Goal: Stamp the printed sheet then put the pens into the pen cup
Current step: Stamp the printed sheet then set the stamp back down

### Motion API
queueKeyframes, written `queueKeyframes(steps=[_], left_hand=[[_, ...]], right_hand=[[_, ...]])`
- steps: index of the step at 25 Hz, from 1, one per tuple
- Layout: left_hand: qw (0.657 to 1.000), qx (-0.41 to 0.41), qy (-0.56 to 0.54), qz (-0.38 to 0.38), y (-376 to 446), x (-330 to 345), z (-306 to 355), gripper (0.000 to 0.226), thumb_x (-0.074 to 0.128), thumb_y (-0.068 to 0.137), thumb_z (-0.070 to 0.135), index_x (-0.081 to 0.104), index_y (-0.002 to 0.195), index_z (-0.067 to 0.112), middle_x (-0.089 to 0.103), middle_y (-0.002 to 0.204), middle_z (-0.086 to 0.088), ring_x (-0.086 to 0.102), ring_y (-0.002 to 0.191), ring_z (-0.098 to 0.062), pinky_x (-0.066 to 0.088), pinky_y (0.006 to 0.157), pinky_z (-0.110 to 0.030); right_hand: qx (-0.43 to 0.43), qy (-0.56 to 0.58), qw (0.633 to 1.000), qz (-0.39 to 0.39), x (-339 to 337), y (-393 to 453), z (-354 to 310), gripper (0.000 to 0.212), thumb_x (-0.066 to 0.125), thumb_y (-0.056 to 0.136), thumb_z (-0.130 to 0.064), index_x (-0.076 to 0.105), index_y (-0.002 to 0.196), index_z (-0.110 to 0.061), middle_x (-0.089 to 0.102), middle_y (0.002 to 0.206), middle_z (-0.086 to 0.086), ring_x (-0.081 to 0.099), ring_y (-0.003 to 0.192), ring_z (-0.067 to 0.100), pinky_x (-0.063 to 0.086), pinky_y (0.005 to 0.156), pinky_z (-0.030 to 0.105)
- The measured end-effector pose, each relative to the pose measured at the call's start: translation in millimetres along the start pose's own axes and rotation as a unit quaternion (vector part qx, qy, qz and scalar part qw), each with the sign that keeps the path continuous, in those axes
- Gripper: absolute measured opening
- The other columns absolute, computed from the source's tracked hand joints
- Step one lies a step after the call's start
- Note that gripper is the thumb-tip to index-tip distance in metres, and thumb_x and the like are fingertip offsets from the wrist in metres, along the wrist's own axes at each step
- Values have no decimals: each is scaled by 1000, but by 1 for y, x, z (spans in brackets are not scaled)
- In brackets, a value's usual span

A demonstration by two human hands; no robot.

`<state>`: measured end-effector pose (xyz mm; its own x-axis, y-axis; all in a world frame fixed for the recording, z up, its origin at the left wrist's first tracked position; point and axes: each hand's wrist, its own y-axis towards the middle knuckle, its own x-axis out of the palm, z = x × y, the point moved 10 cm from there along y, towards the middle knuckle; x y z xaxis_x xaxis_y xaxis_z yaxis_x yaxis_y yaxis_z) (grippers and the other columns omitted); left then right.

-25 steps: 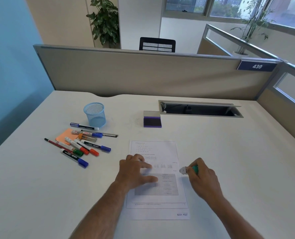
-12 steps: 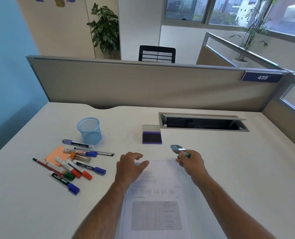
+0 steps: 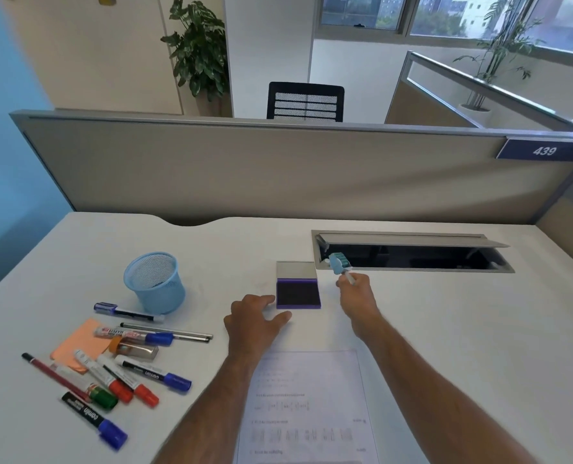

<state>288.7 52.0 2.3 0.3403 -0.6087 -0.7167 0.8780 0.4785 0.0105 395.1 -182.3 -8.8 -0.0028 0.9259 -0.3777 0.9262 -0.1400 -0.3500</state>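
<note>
My right hand (image 3: pixel 357 298) pinches a small teal and white stamp (image 3: pixel 338 263), held up just right of the open purple ink pad (image 3: pixel 298 293). My left hand (image 3: pixel 253 321) rests flat on the desk with fingers spread, its fingertips next to the pad's near left corner. The printed sheet (image 3: pixel 307 408) lies at the near edge between my forearms. A blue mesh pen cup (image 3: pixel 154 283) stands to the left. Several markers and pens (image 3: pixel 121 370) lie scattered in front of the cup.
An orange sticky pad (image 3: pixel 77 346) lies under some of the markers. An open cable tray slot (image 3: pixel 412 252) is cut into the desk behind the stamp. A beige partition (image 3: pixel 278 169) closes off the far edge.
Both hands moved away from the sheet toward the ink pad. The right hand carried the stamp up beside the pad, and the left hand left the paper.
</note>
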Motion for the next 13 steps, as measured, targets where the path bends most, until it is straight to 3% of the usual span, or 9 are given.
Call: queueKeyframes(steps=[3,5,13], left_hand=[[999,-4,40,8,10,7,-1,56,72,70,64,67,116,32,61,120,4,47,117,-21,34,90,-38],[999,-3,53,12,15,11,-1,56,71,70,65,68,115,32,59,118,4,45,115,-21,31,88,-38],[998,-12,46,29,24,15,0,46,67,79,57,69,117,31,57,116,5,44,112,-19,23,85,-34]], right_hand=[[-1,17,1000,-15,18,16,-6,26,40,103,-35,40,125,-21,52,118,1,49,88,13,39,69,28],[-8,17,999,-29,29,22,-8,18,39,103,-36,38,117,-25,52,121,2,50,87,11,39,61,25],[-21,21,999,-36,45,23,-8,24,40,100,-44,39,115,-25,54,93,-10,55,77,8,40,39,12]])
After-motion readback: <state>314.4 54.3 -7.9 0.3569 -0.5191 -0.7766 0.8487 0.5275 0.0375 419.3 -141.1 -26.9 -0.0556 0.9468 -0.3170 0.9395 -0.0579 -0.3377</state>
